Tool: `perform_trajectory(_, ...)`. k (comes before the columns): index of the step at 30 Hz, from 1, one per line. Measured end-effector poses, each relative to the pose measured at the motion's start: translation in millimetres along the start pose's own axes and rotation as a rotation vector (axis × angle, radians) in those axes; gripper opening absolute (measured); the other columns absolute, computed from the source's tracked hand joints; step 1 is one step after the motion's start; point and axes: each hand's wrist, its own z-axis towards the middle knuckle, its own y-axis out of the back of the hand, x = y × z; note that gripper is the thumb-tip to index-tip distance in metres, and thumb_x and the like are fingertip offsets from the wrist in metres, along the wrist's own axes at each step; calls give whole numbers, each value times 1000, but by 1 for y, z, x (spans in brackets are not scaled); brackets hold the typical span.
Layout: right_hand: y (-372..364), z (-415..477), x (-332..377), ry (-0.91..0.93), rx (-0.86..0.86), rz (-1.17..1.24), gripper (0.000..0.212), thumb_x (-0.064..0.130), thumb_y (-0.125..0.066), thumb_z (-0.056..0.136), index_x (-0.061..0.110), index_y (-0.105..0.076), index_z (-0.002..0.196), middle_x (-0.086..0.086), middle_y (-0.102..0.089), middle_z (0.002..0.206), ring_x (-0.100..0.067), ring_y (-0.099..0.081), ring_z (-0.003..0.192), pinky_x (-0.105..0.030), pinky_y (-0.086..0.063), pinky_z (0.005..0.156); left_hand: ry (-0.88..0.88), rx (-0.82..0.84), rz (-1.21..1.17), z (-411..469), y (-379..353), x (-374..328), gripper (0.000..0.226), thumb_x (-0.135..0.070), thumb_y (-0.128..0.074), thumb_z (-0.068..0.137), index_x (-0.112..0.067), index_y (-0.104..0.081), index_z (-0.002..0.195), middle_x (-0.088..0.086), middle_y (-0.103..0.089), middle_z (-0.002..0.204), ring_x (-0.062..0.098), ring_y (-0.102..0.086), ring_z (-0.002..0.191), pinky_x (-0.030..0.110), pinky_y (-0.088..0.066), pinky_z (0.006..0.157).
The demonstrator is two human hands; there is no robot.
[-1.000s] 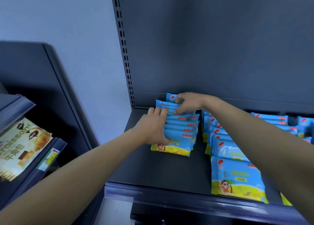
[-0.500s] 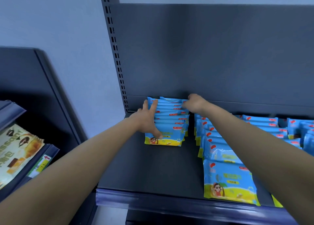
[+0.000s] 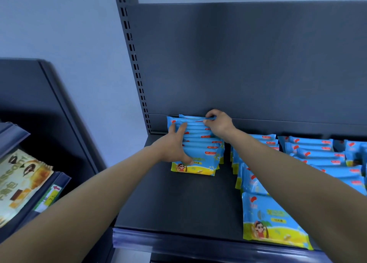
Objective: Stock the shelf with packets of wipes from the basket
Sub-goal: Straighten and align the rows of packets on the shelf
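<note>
I read left hand [image 3: 174, 147] grip wide, fingers pressed on wipes row [image 3: 202, 143] | right hand [image 3: 218, 123] grip pinching rear packet [image 3: 190, 116] | row back-left on shelf [image 3: 178, 203]

Four rows of wipes packets [image 3: 200, 149] stood on one shelf [image 3: 178, 203]. The packets were too squashed together to count. There were two hands, a left hand [image 3: 174, 144] and a right hand [image 3: 218, 123]. One snack bag [image 3: 17, 183] and one price tag [image 3: 50, 196] sat nearby.
</note>
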Motion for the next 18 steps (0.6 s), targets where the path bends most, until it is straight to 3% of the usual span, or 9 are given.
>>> perform_trajectory(4, -1, 1, 1, -38, 10, 18, 12, 20, -58, 90, 13, -58, 81, 1, -57, 80, -15, -52, 80, -27, -40, 67, -3, -5, 41, -3, 1, -2, 118, -53, -77, 58, -38, 2, 144, 6, 10, 153, 30, -55, 109, 33, -46, 94)
perform_trajectory(8, -2, 3, 2, -32, -21, -1, 13, 11, -49, 90, 10, -58, 81, -5, -58, 84, -16, -51, 77, -27, -41, 65, -27, -27, 54, -6, 1, -3, 113, -52, -77, 58, -35, -5, 143, 7, 1, 151, 29, -55, 105, 33, -48, 91)
perform_trajectory(12, -1, 4, -1, -57, -56, 38, 11, 12, -47, 89, 9, -52, 80, -3, -51, 75, -16, -46, 67, -26, -40, 52, -26, -68, 56, -9, 1, 0, 112, -53, -76, 57, -32, -8, 143, 3, -14, 143, 25, -53, 106, 36, -49, 91)
perform_trajectory(18, 0, 4, 2, -246, -89, 253, 15, 15, -47, 85, 12, -48, 70, -3, -51, 74, -21, -51, 74, -36, -51, 66, -40, -146, 57, -14, -3, 0, 107, -52, -75, 57, -29, -14, 142, 0, -23, 133, 22, -54, 98, 39, -52, 85)
